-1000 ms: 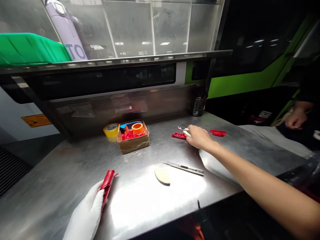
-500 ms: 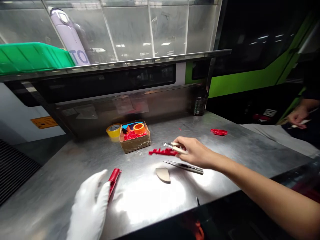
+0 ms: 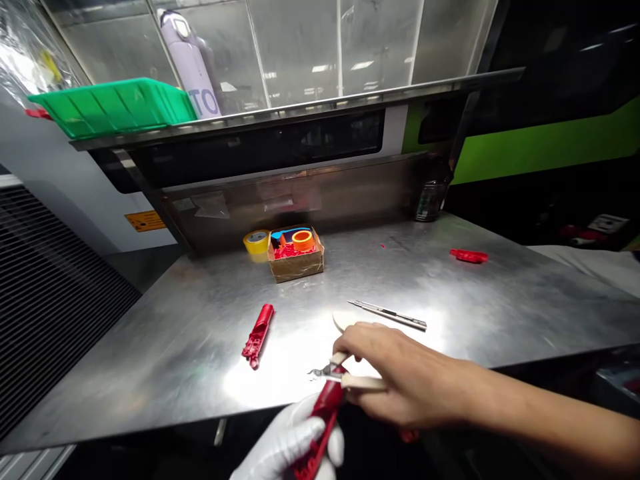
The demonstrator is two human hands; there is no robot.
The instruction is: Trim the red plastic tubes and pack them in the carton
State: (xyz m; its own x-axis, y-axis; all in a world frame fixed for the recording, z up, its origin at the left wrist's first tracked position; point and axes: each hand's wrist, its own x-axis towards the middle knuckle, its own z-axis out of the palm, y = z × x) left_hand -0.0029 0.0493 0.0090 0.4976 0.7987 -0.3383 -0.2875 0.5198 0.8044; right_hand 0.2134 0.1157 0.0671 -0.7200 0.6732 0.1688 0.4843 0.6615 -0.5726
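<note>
My left hand (image 3: 295, 437), in a white glove, is closed around a long red plastic part (image 3: 331, 399) at the table's front edge. My bare right hand (image 3: 405, 367) grips nippers (image 3: 363, 383) with off-white handles. Their metal jaws are at the upper end of the held part; whether they touch it I cannot tell. A second red plastic part (image 3: 260, 333) lies on the metal table to the left. Partly behind my right hand is a pale curved piece (image 3: 342, 321). Beyond it lies a slim, pointed grey tool (image 3: 393, 315).
A small cardboard box (image 3: 299, 268) holds red bits and an orange ring, with yellow tape (image 3: 256, 243) beside it. Farther right are a dark bottle (image 3: 429, 200) and another red piece (image 3: 469, 256). A green bin (image 3: 120, 107) and a lilac bottle (image 3: 187, 63) stand on the shelf.
My left hand has left the red part at left and now holds a red part at the front edge. The red piece mid-table is gone from there. My right hand came nearer with the nippers.
</note>
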